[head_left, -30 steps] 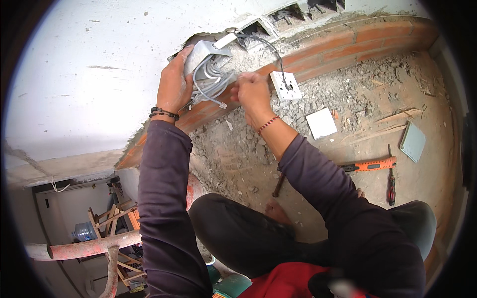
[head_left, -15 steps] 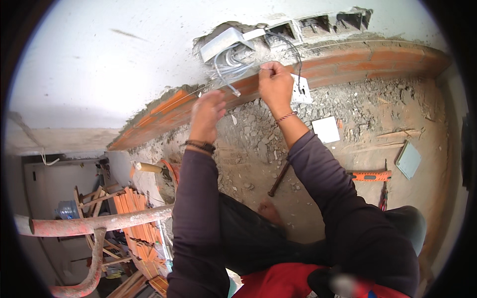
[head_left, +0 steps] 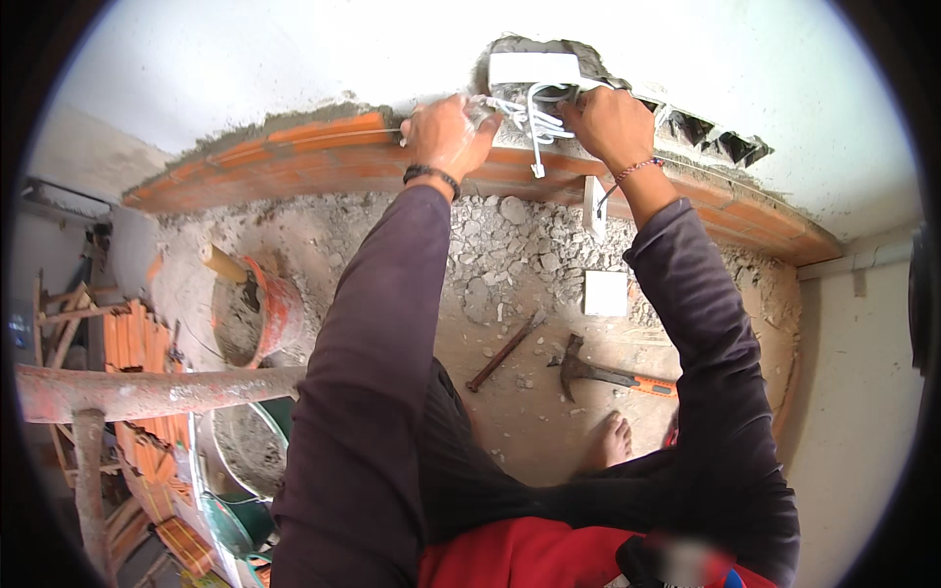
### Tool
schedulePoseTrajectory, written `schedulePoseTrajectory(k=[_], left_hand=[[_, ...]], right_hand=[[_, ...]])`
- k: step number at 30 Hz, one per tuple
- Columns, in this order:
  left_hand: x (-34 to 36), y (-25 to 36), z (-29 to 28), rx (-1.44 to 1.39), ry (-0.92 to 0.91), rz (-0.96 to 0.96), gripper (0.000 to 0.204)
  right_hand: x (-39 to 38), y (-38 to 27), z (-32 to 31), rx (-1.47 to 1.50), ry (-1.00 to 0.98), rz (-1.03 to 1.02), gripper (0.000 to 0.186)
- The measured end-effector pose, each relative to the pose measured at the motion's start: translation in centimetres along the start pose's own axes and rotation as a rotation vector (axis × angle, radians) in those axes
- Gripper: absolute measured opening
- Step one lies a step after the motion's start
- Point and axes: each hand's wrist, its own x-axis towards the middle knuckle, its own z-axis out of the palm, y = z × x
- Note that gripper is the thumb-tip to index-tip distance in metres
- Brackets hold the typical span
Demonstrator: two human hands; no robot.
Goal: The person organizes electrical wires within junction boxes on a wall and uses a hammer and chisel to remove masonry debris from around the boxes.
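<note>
A thin string [head_left: 377, 131] runs along the top of the orange brick row and meets my left hand [head_left: 451, 139], whose fingers are curled closed where it ends from view. Pale dust covers the back of that hand. Between my hands, a bundle of white cable [head_left: 539, 122] hangs out of a wall cavity, its loose plug end dangling over the bricks. Above the bundle, a white box-shaped piece [head_left: 534, 69] sits in the cavity. My right hand [head_left: 616, 127] is closed beside the cable, thumb and fingers bent together; what they pinch is hidden.
Broken mortar lies along the brick row [head_left: 343, 171]. On the floor are a white square plate [head_left: 606, 293], a rusty metal bar [head_left: 505, 353] and a hammer [head_left: 618, 377] with an orange-and-black handle. An orange bucket [head_left: 279, 314] and a crusted pipe frame [head_left: 157, 392] stand at left.
The view has shifted, and both hands now rest higher against the wall. They are farther apart, with the cable bundle between them. The hammer's head has come into sight.
</note>
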Motion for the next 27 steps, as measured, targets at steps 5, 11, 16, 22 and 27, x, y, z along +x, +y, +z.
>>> schedulePoseTrajectory(k=[5,11,16,22,27], left_hand=[[0.8,1.3,0.5,0.012,-0.094,-0.003,0.047],[2.2,0.5,3.2,-0.046,0.128,0.014,0.031],[2.6,0.3,3.3,0.029,0.191,0.192,0.028],[2.6,0.1,3.1,0.089,0.213,0.245,0.030],[2.3,0.9,2.0,0.061,0.098,0.141,0.019]], right_hand=[[1.6,-0.1,1.2,-0.132,-0.076,-0.042,0.036],[3.0,0.0,1.4,-0.110,-0.188,0.007,0.036],[2.1,0.4,2.2,0.014,-0.136,0.034,0.038],[2.0,2.4,0.3,-0.002,-0.300,-0.214,0.035],[-0.9,1.2,-2.8,0.410,-0.301,-0.491,0.042]])
